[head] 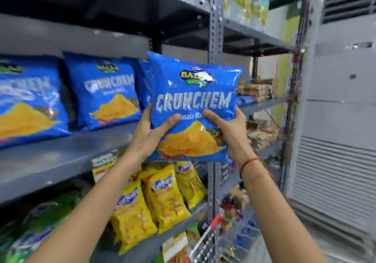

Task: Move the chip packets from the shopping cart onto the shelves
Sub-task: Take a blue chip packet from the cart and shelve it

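A blue Crunchem chip packet [193,91] is held upright in front of the grey shelf [61,157], at its right end. My left hand [150,134] grips its lower left edge, thumb across the front. My right hand [230,128] grips its lower right edge. Two matching blue packets [103,91] stand on the shelf to the left, and a third is partly hidden behind the held one. The shopping cart [211,234], with a red handle and wire basket, shows at the bottom right.
Yellow snack packets [160,197] fill the shelf below, with green packets [40,222] to their left. A perforated metal upright [215,28] divides the shelving bays. Mixed snacks sit in the right bay. A tall grey air-conditioning unit [341,110] stands at the far right.
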The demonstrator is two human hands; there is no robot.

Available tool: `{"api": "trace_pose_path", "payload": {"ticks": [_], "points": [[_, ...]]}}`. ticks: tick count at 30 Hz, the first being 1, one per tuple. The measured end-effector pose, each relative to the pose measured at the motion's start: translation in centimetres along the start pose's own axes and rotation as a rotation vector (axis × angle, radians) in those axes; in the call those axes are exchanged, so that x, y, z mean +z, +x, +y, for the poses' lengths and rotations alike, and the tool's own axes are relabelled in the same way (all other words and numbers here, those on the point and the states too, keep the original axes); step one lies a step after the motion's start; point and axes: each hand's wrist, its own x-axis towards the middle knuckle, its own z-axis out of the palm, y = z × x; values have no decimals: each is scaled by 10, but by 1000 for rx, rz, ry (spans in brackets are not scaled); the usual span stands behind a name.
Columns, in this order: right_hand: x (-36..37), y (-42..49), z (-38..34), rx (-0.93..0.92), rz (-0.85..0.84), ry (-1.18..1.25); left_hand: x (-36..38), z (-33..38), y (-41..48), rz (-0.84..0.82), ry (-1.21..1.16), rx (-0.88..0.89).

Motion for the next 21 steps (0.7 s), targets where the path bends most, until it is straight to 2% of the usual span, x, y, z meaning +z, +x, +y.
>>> {"api": "trace_pose_path", "payload": {"ticks": [5,11,15,21], "points": [[65,36,-7,-8,-154,53,-53,24,15,132,16,22],[129,74,12,22,-284,44,-98,21,40,313,6,6],[155,94,39,61,-339,33,-113,7,57,410,36,-57],[172,102,73,119,-362,16,-120,-20,66,465,77,-186]]}}
